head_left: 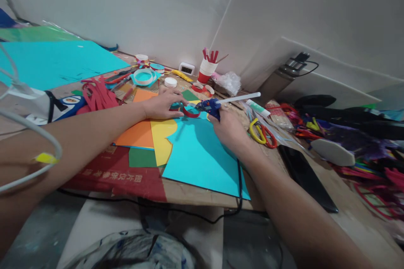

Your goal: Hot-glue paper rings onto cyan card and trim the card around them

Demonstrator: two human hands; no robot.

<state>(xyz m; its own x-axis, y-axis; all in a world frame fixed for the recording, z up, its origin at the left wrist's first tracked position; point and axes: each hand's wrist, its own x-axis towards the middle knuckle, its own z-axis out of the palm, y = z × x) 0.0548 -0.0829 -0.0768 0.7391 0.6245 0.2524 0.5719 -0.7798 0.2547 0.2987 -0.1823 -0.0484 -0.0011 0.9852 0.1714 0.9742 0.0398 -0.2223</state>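
My right hand (229, 128) is wrapped around a blue hot glue gun (211, 108). A white glue stick (240, 97) juts from its back, and its nozzle end points left at a red and teal paper ring (191, 113). Thumb and forefinger of my left hand (164, 105) close on a second small teal ring (175, 106), partly hidden by the fingers. Beneath both hands lies a teal paper sheet (205, 155) with a scalloped edge. Yellow paper (162, 138) and orange paper (139, 134) lie under my left hand and wrist.
Behind stand a paper cup (207, 69) with red sticks, a small timer (187, 68) and a white tape roll (143, 77). On the right are scissors (262, 132), a black phone (306, 176) and a bottle (280, 77). The black cord (240, 185) hangs over the table's front edge.
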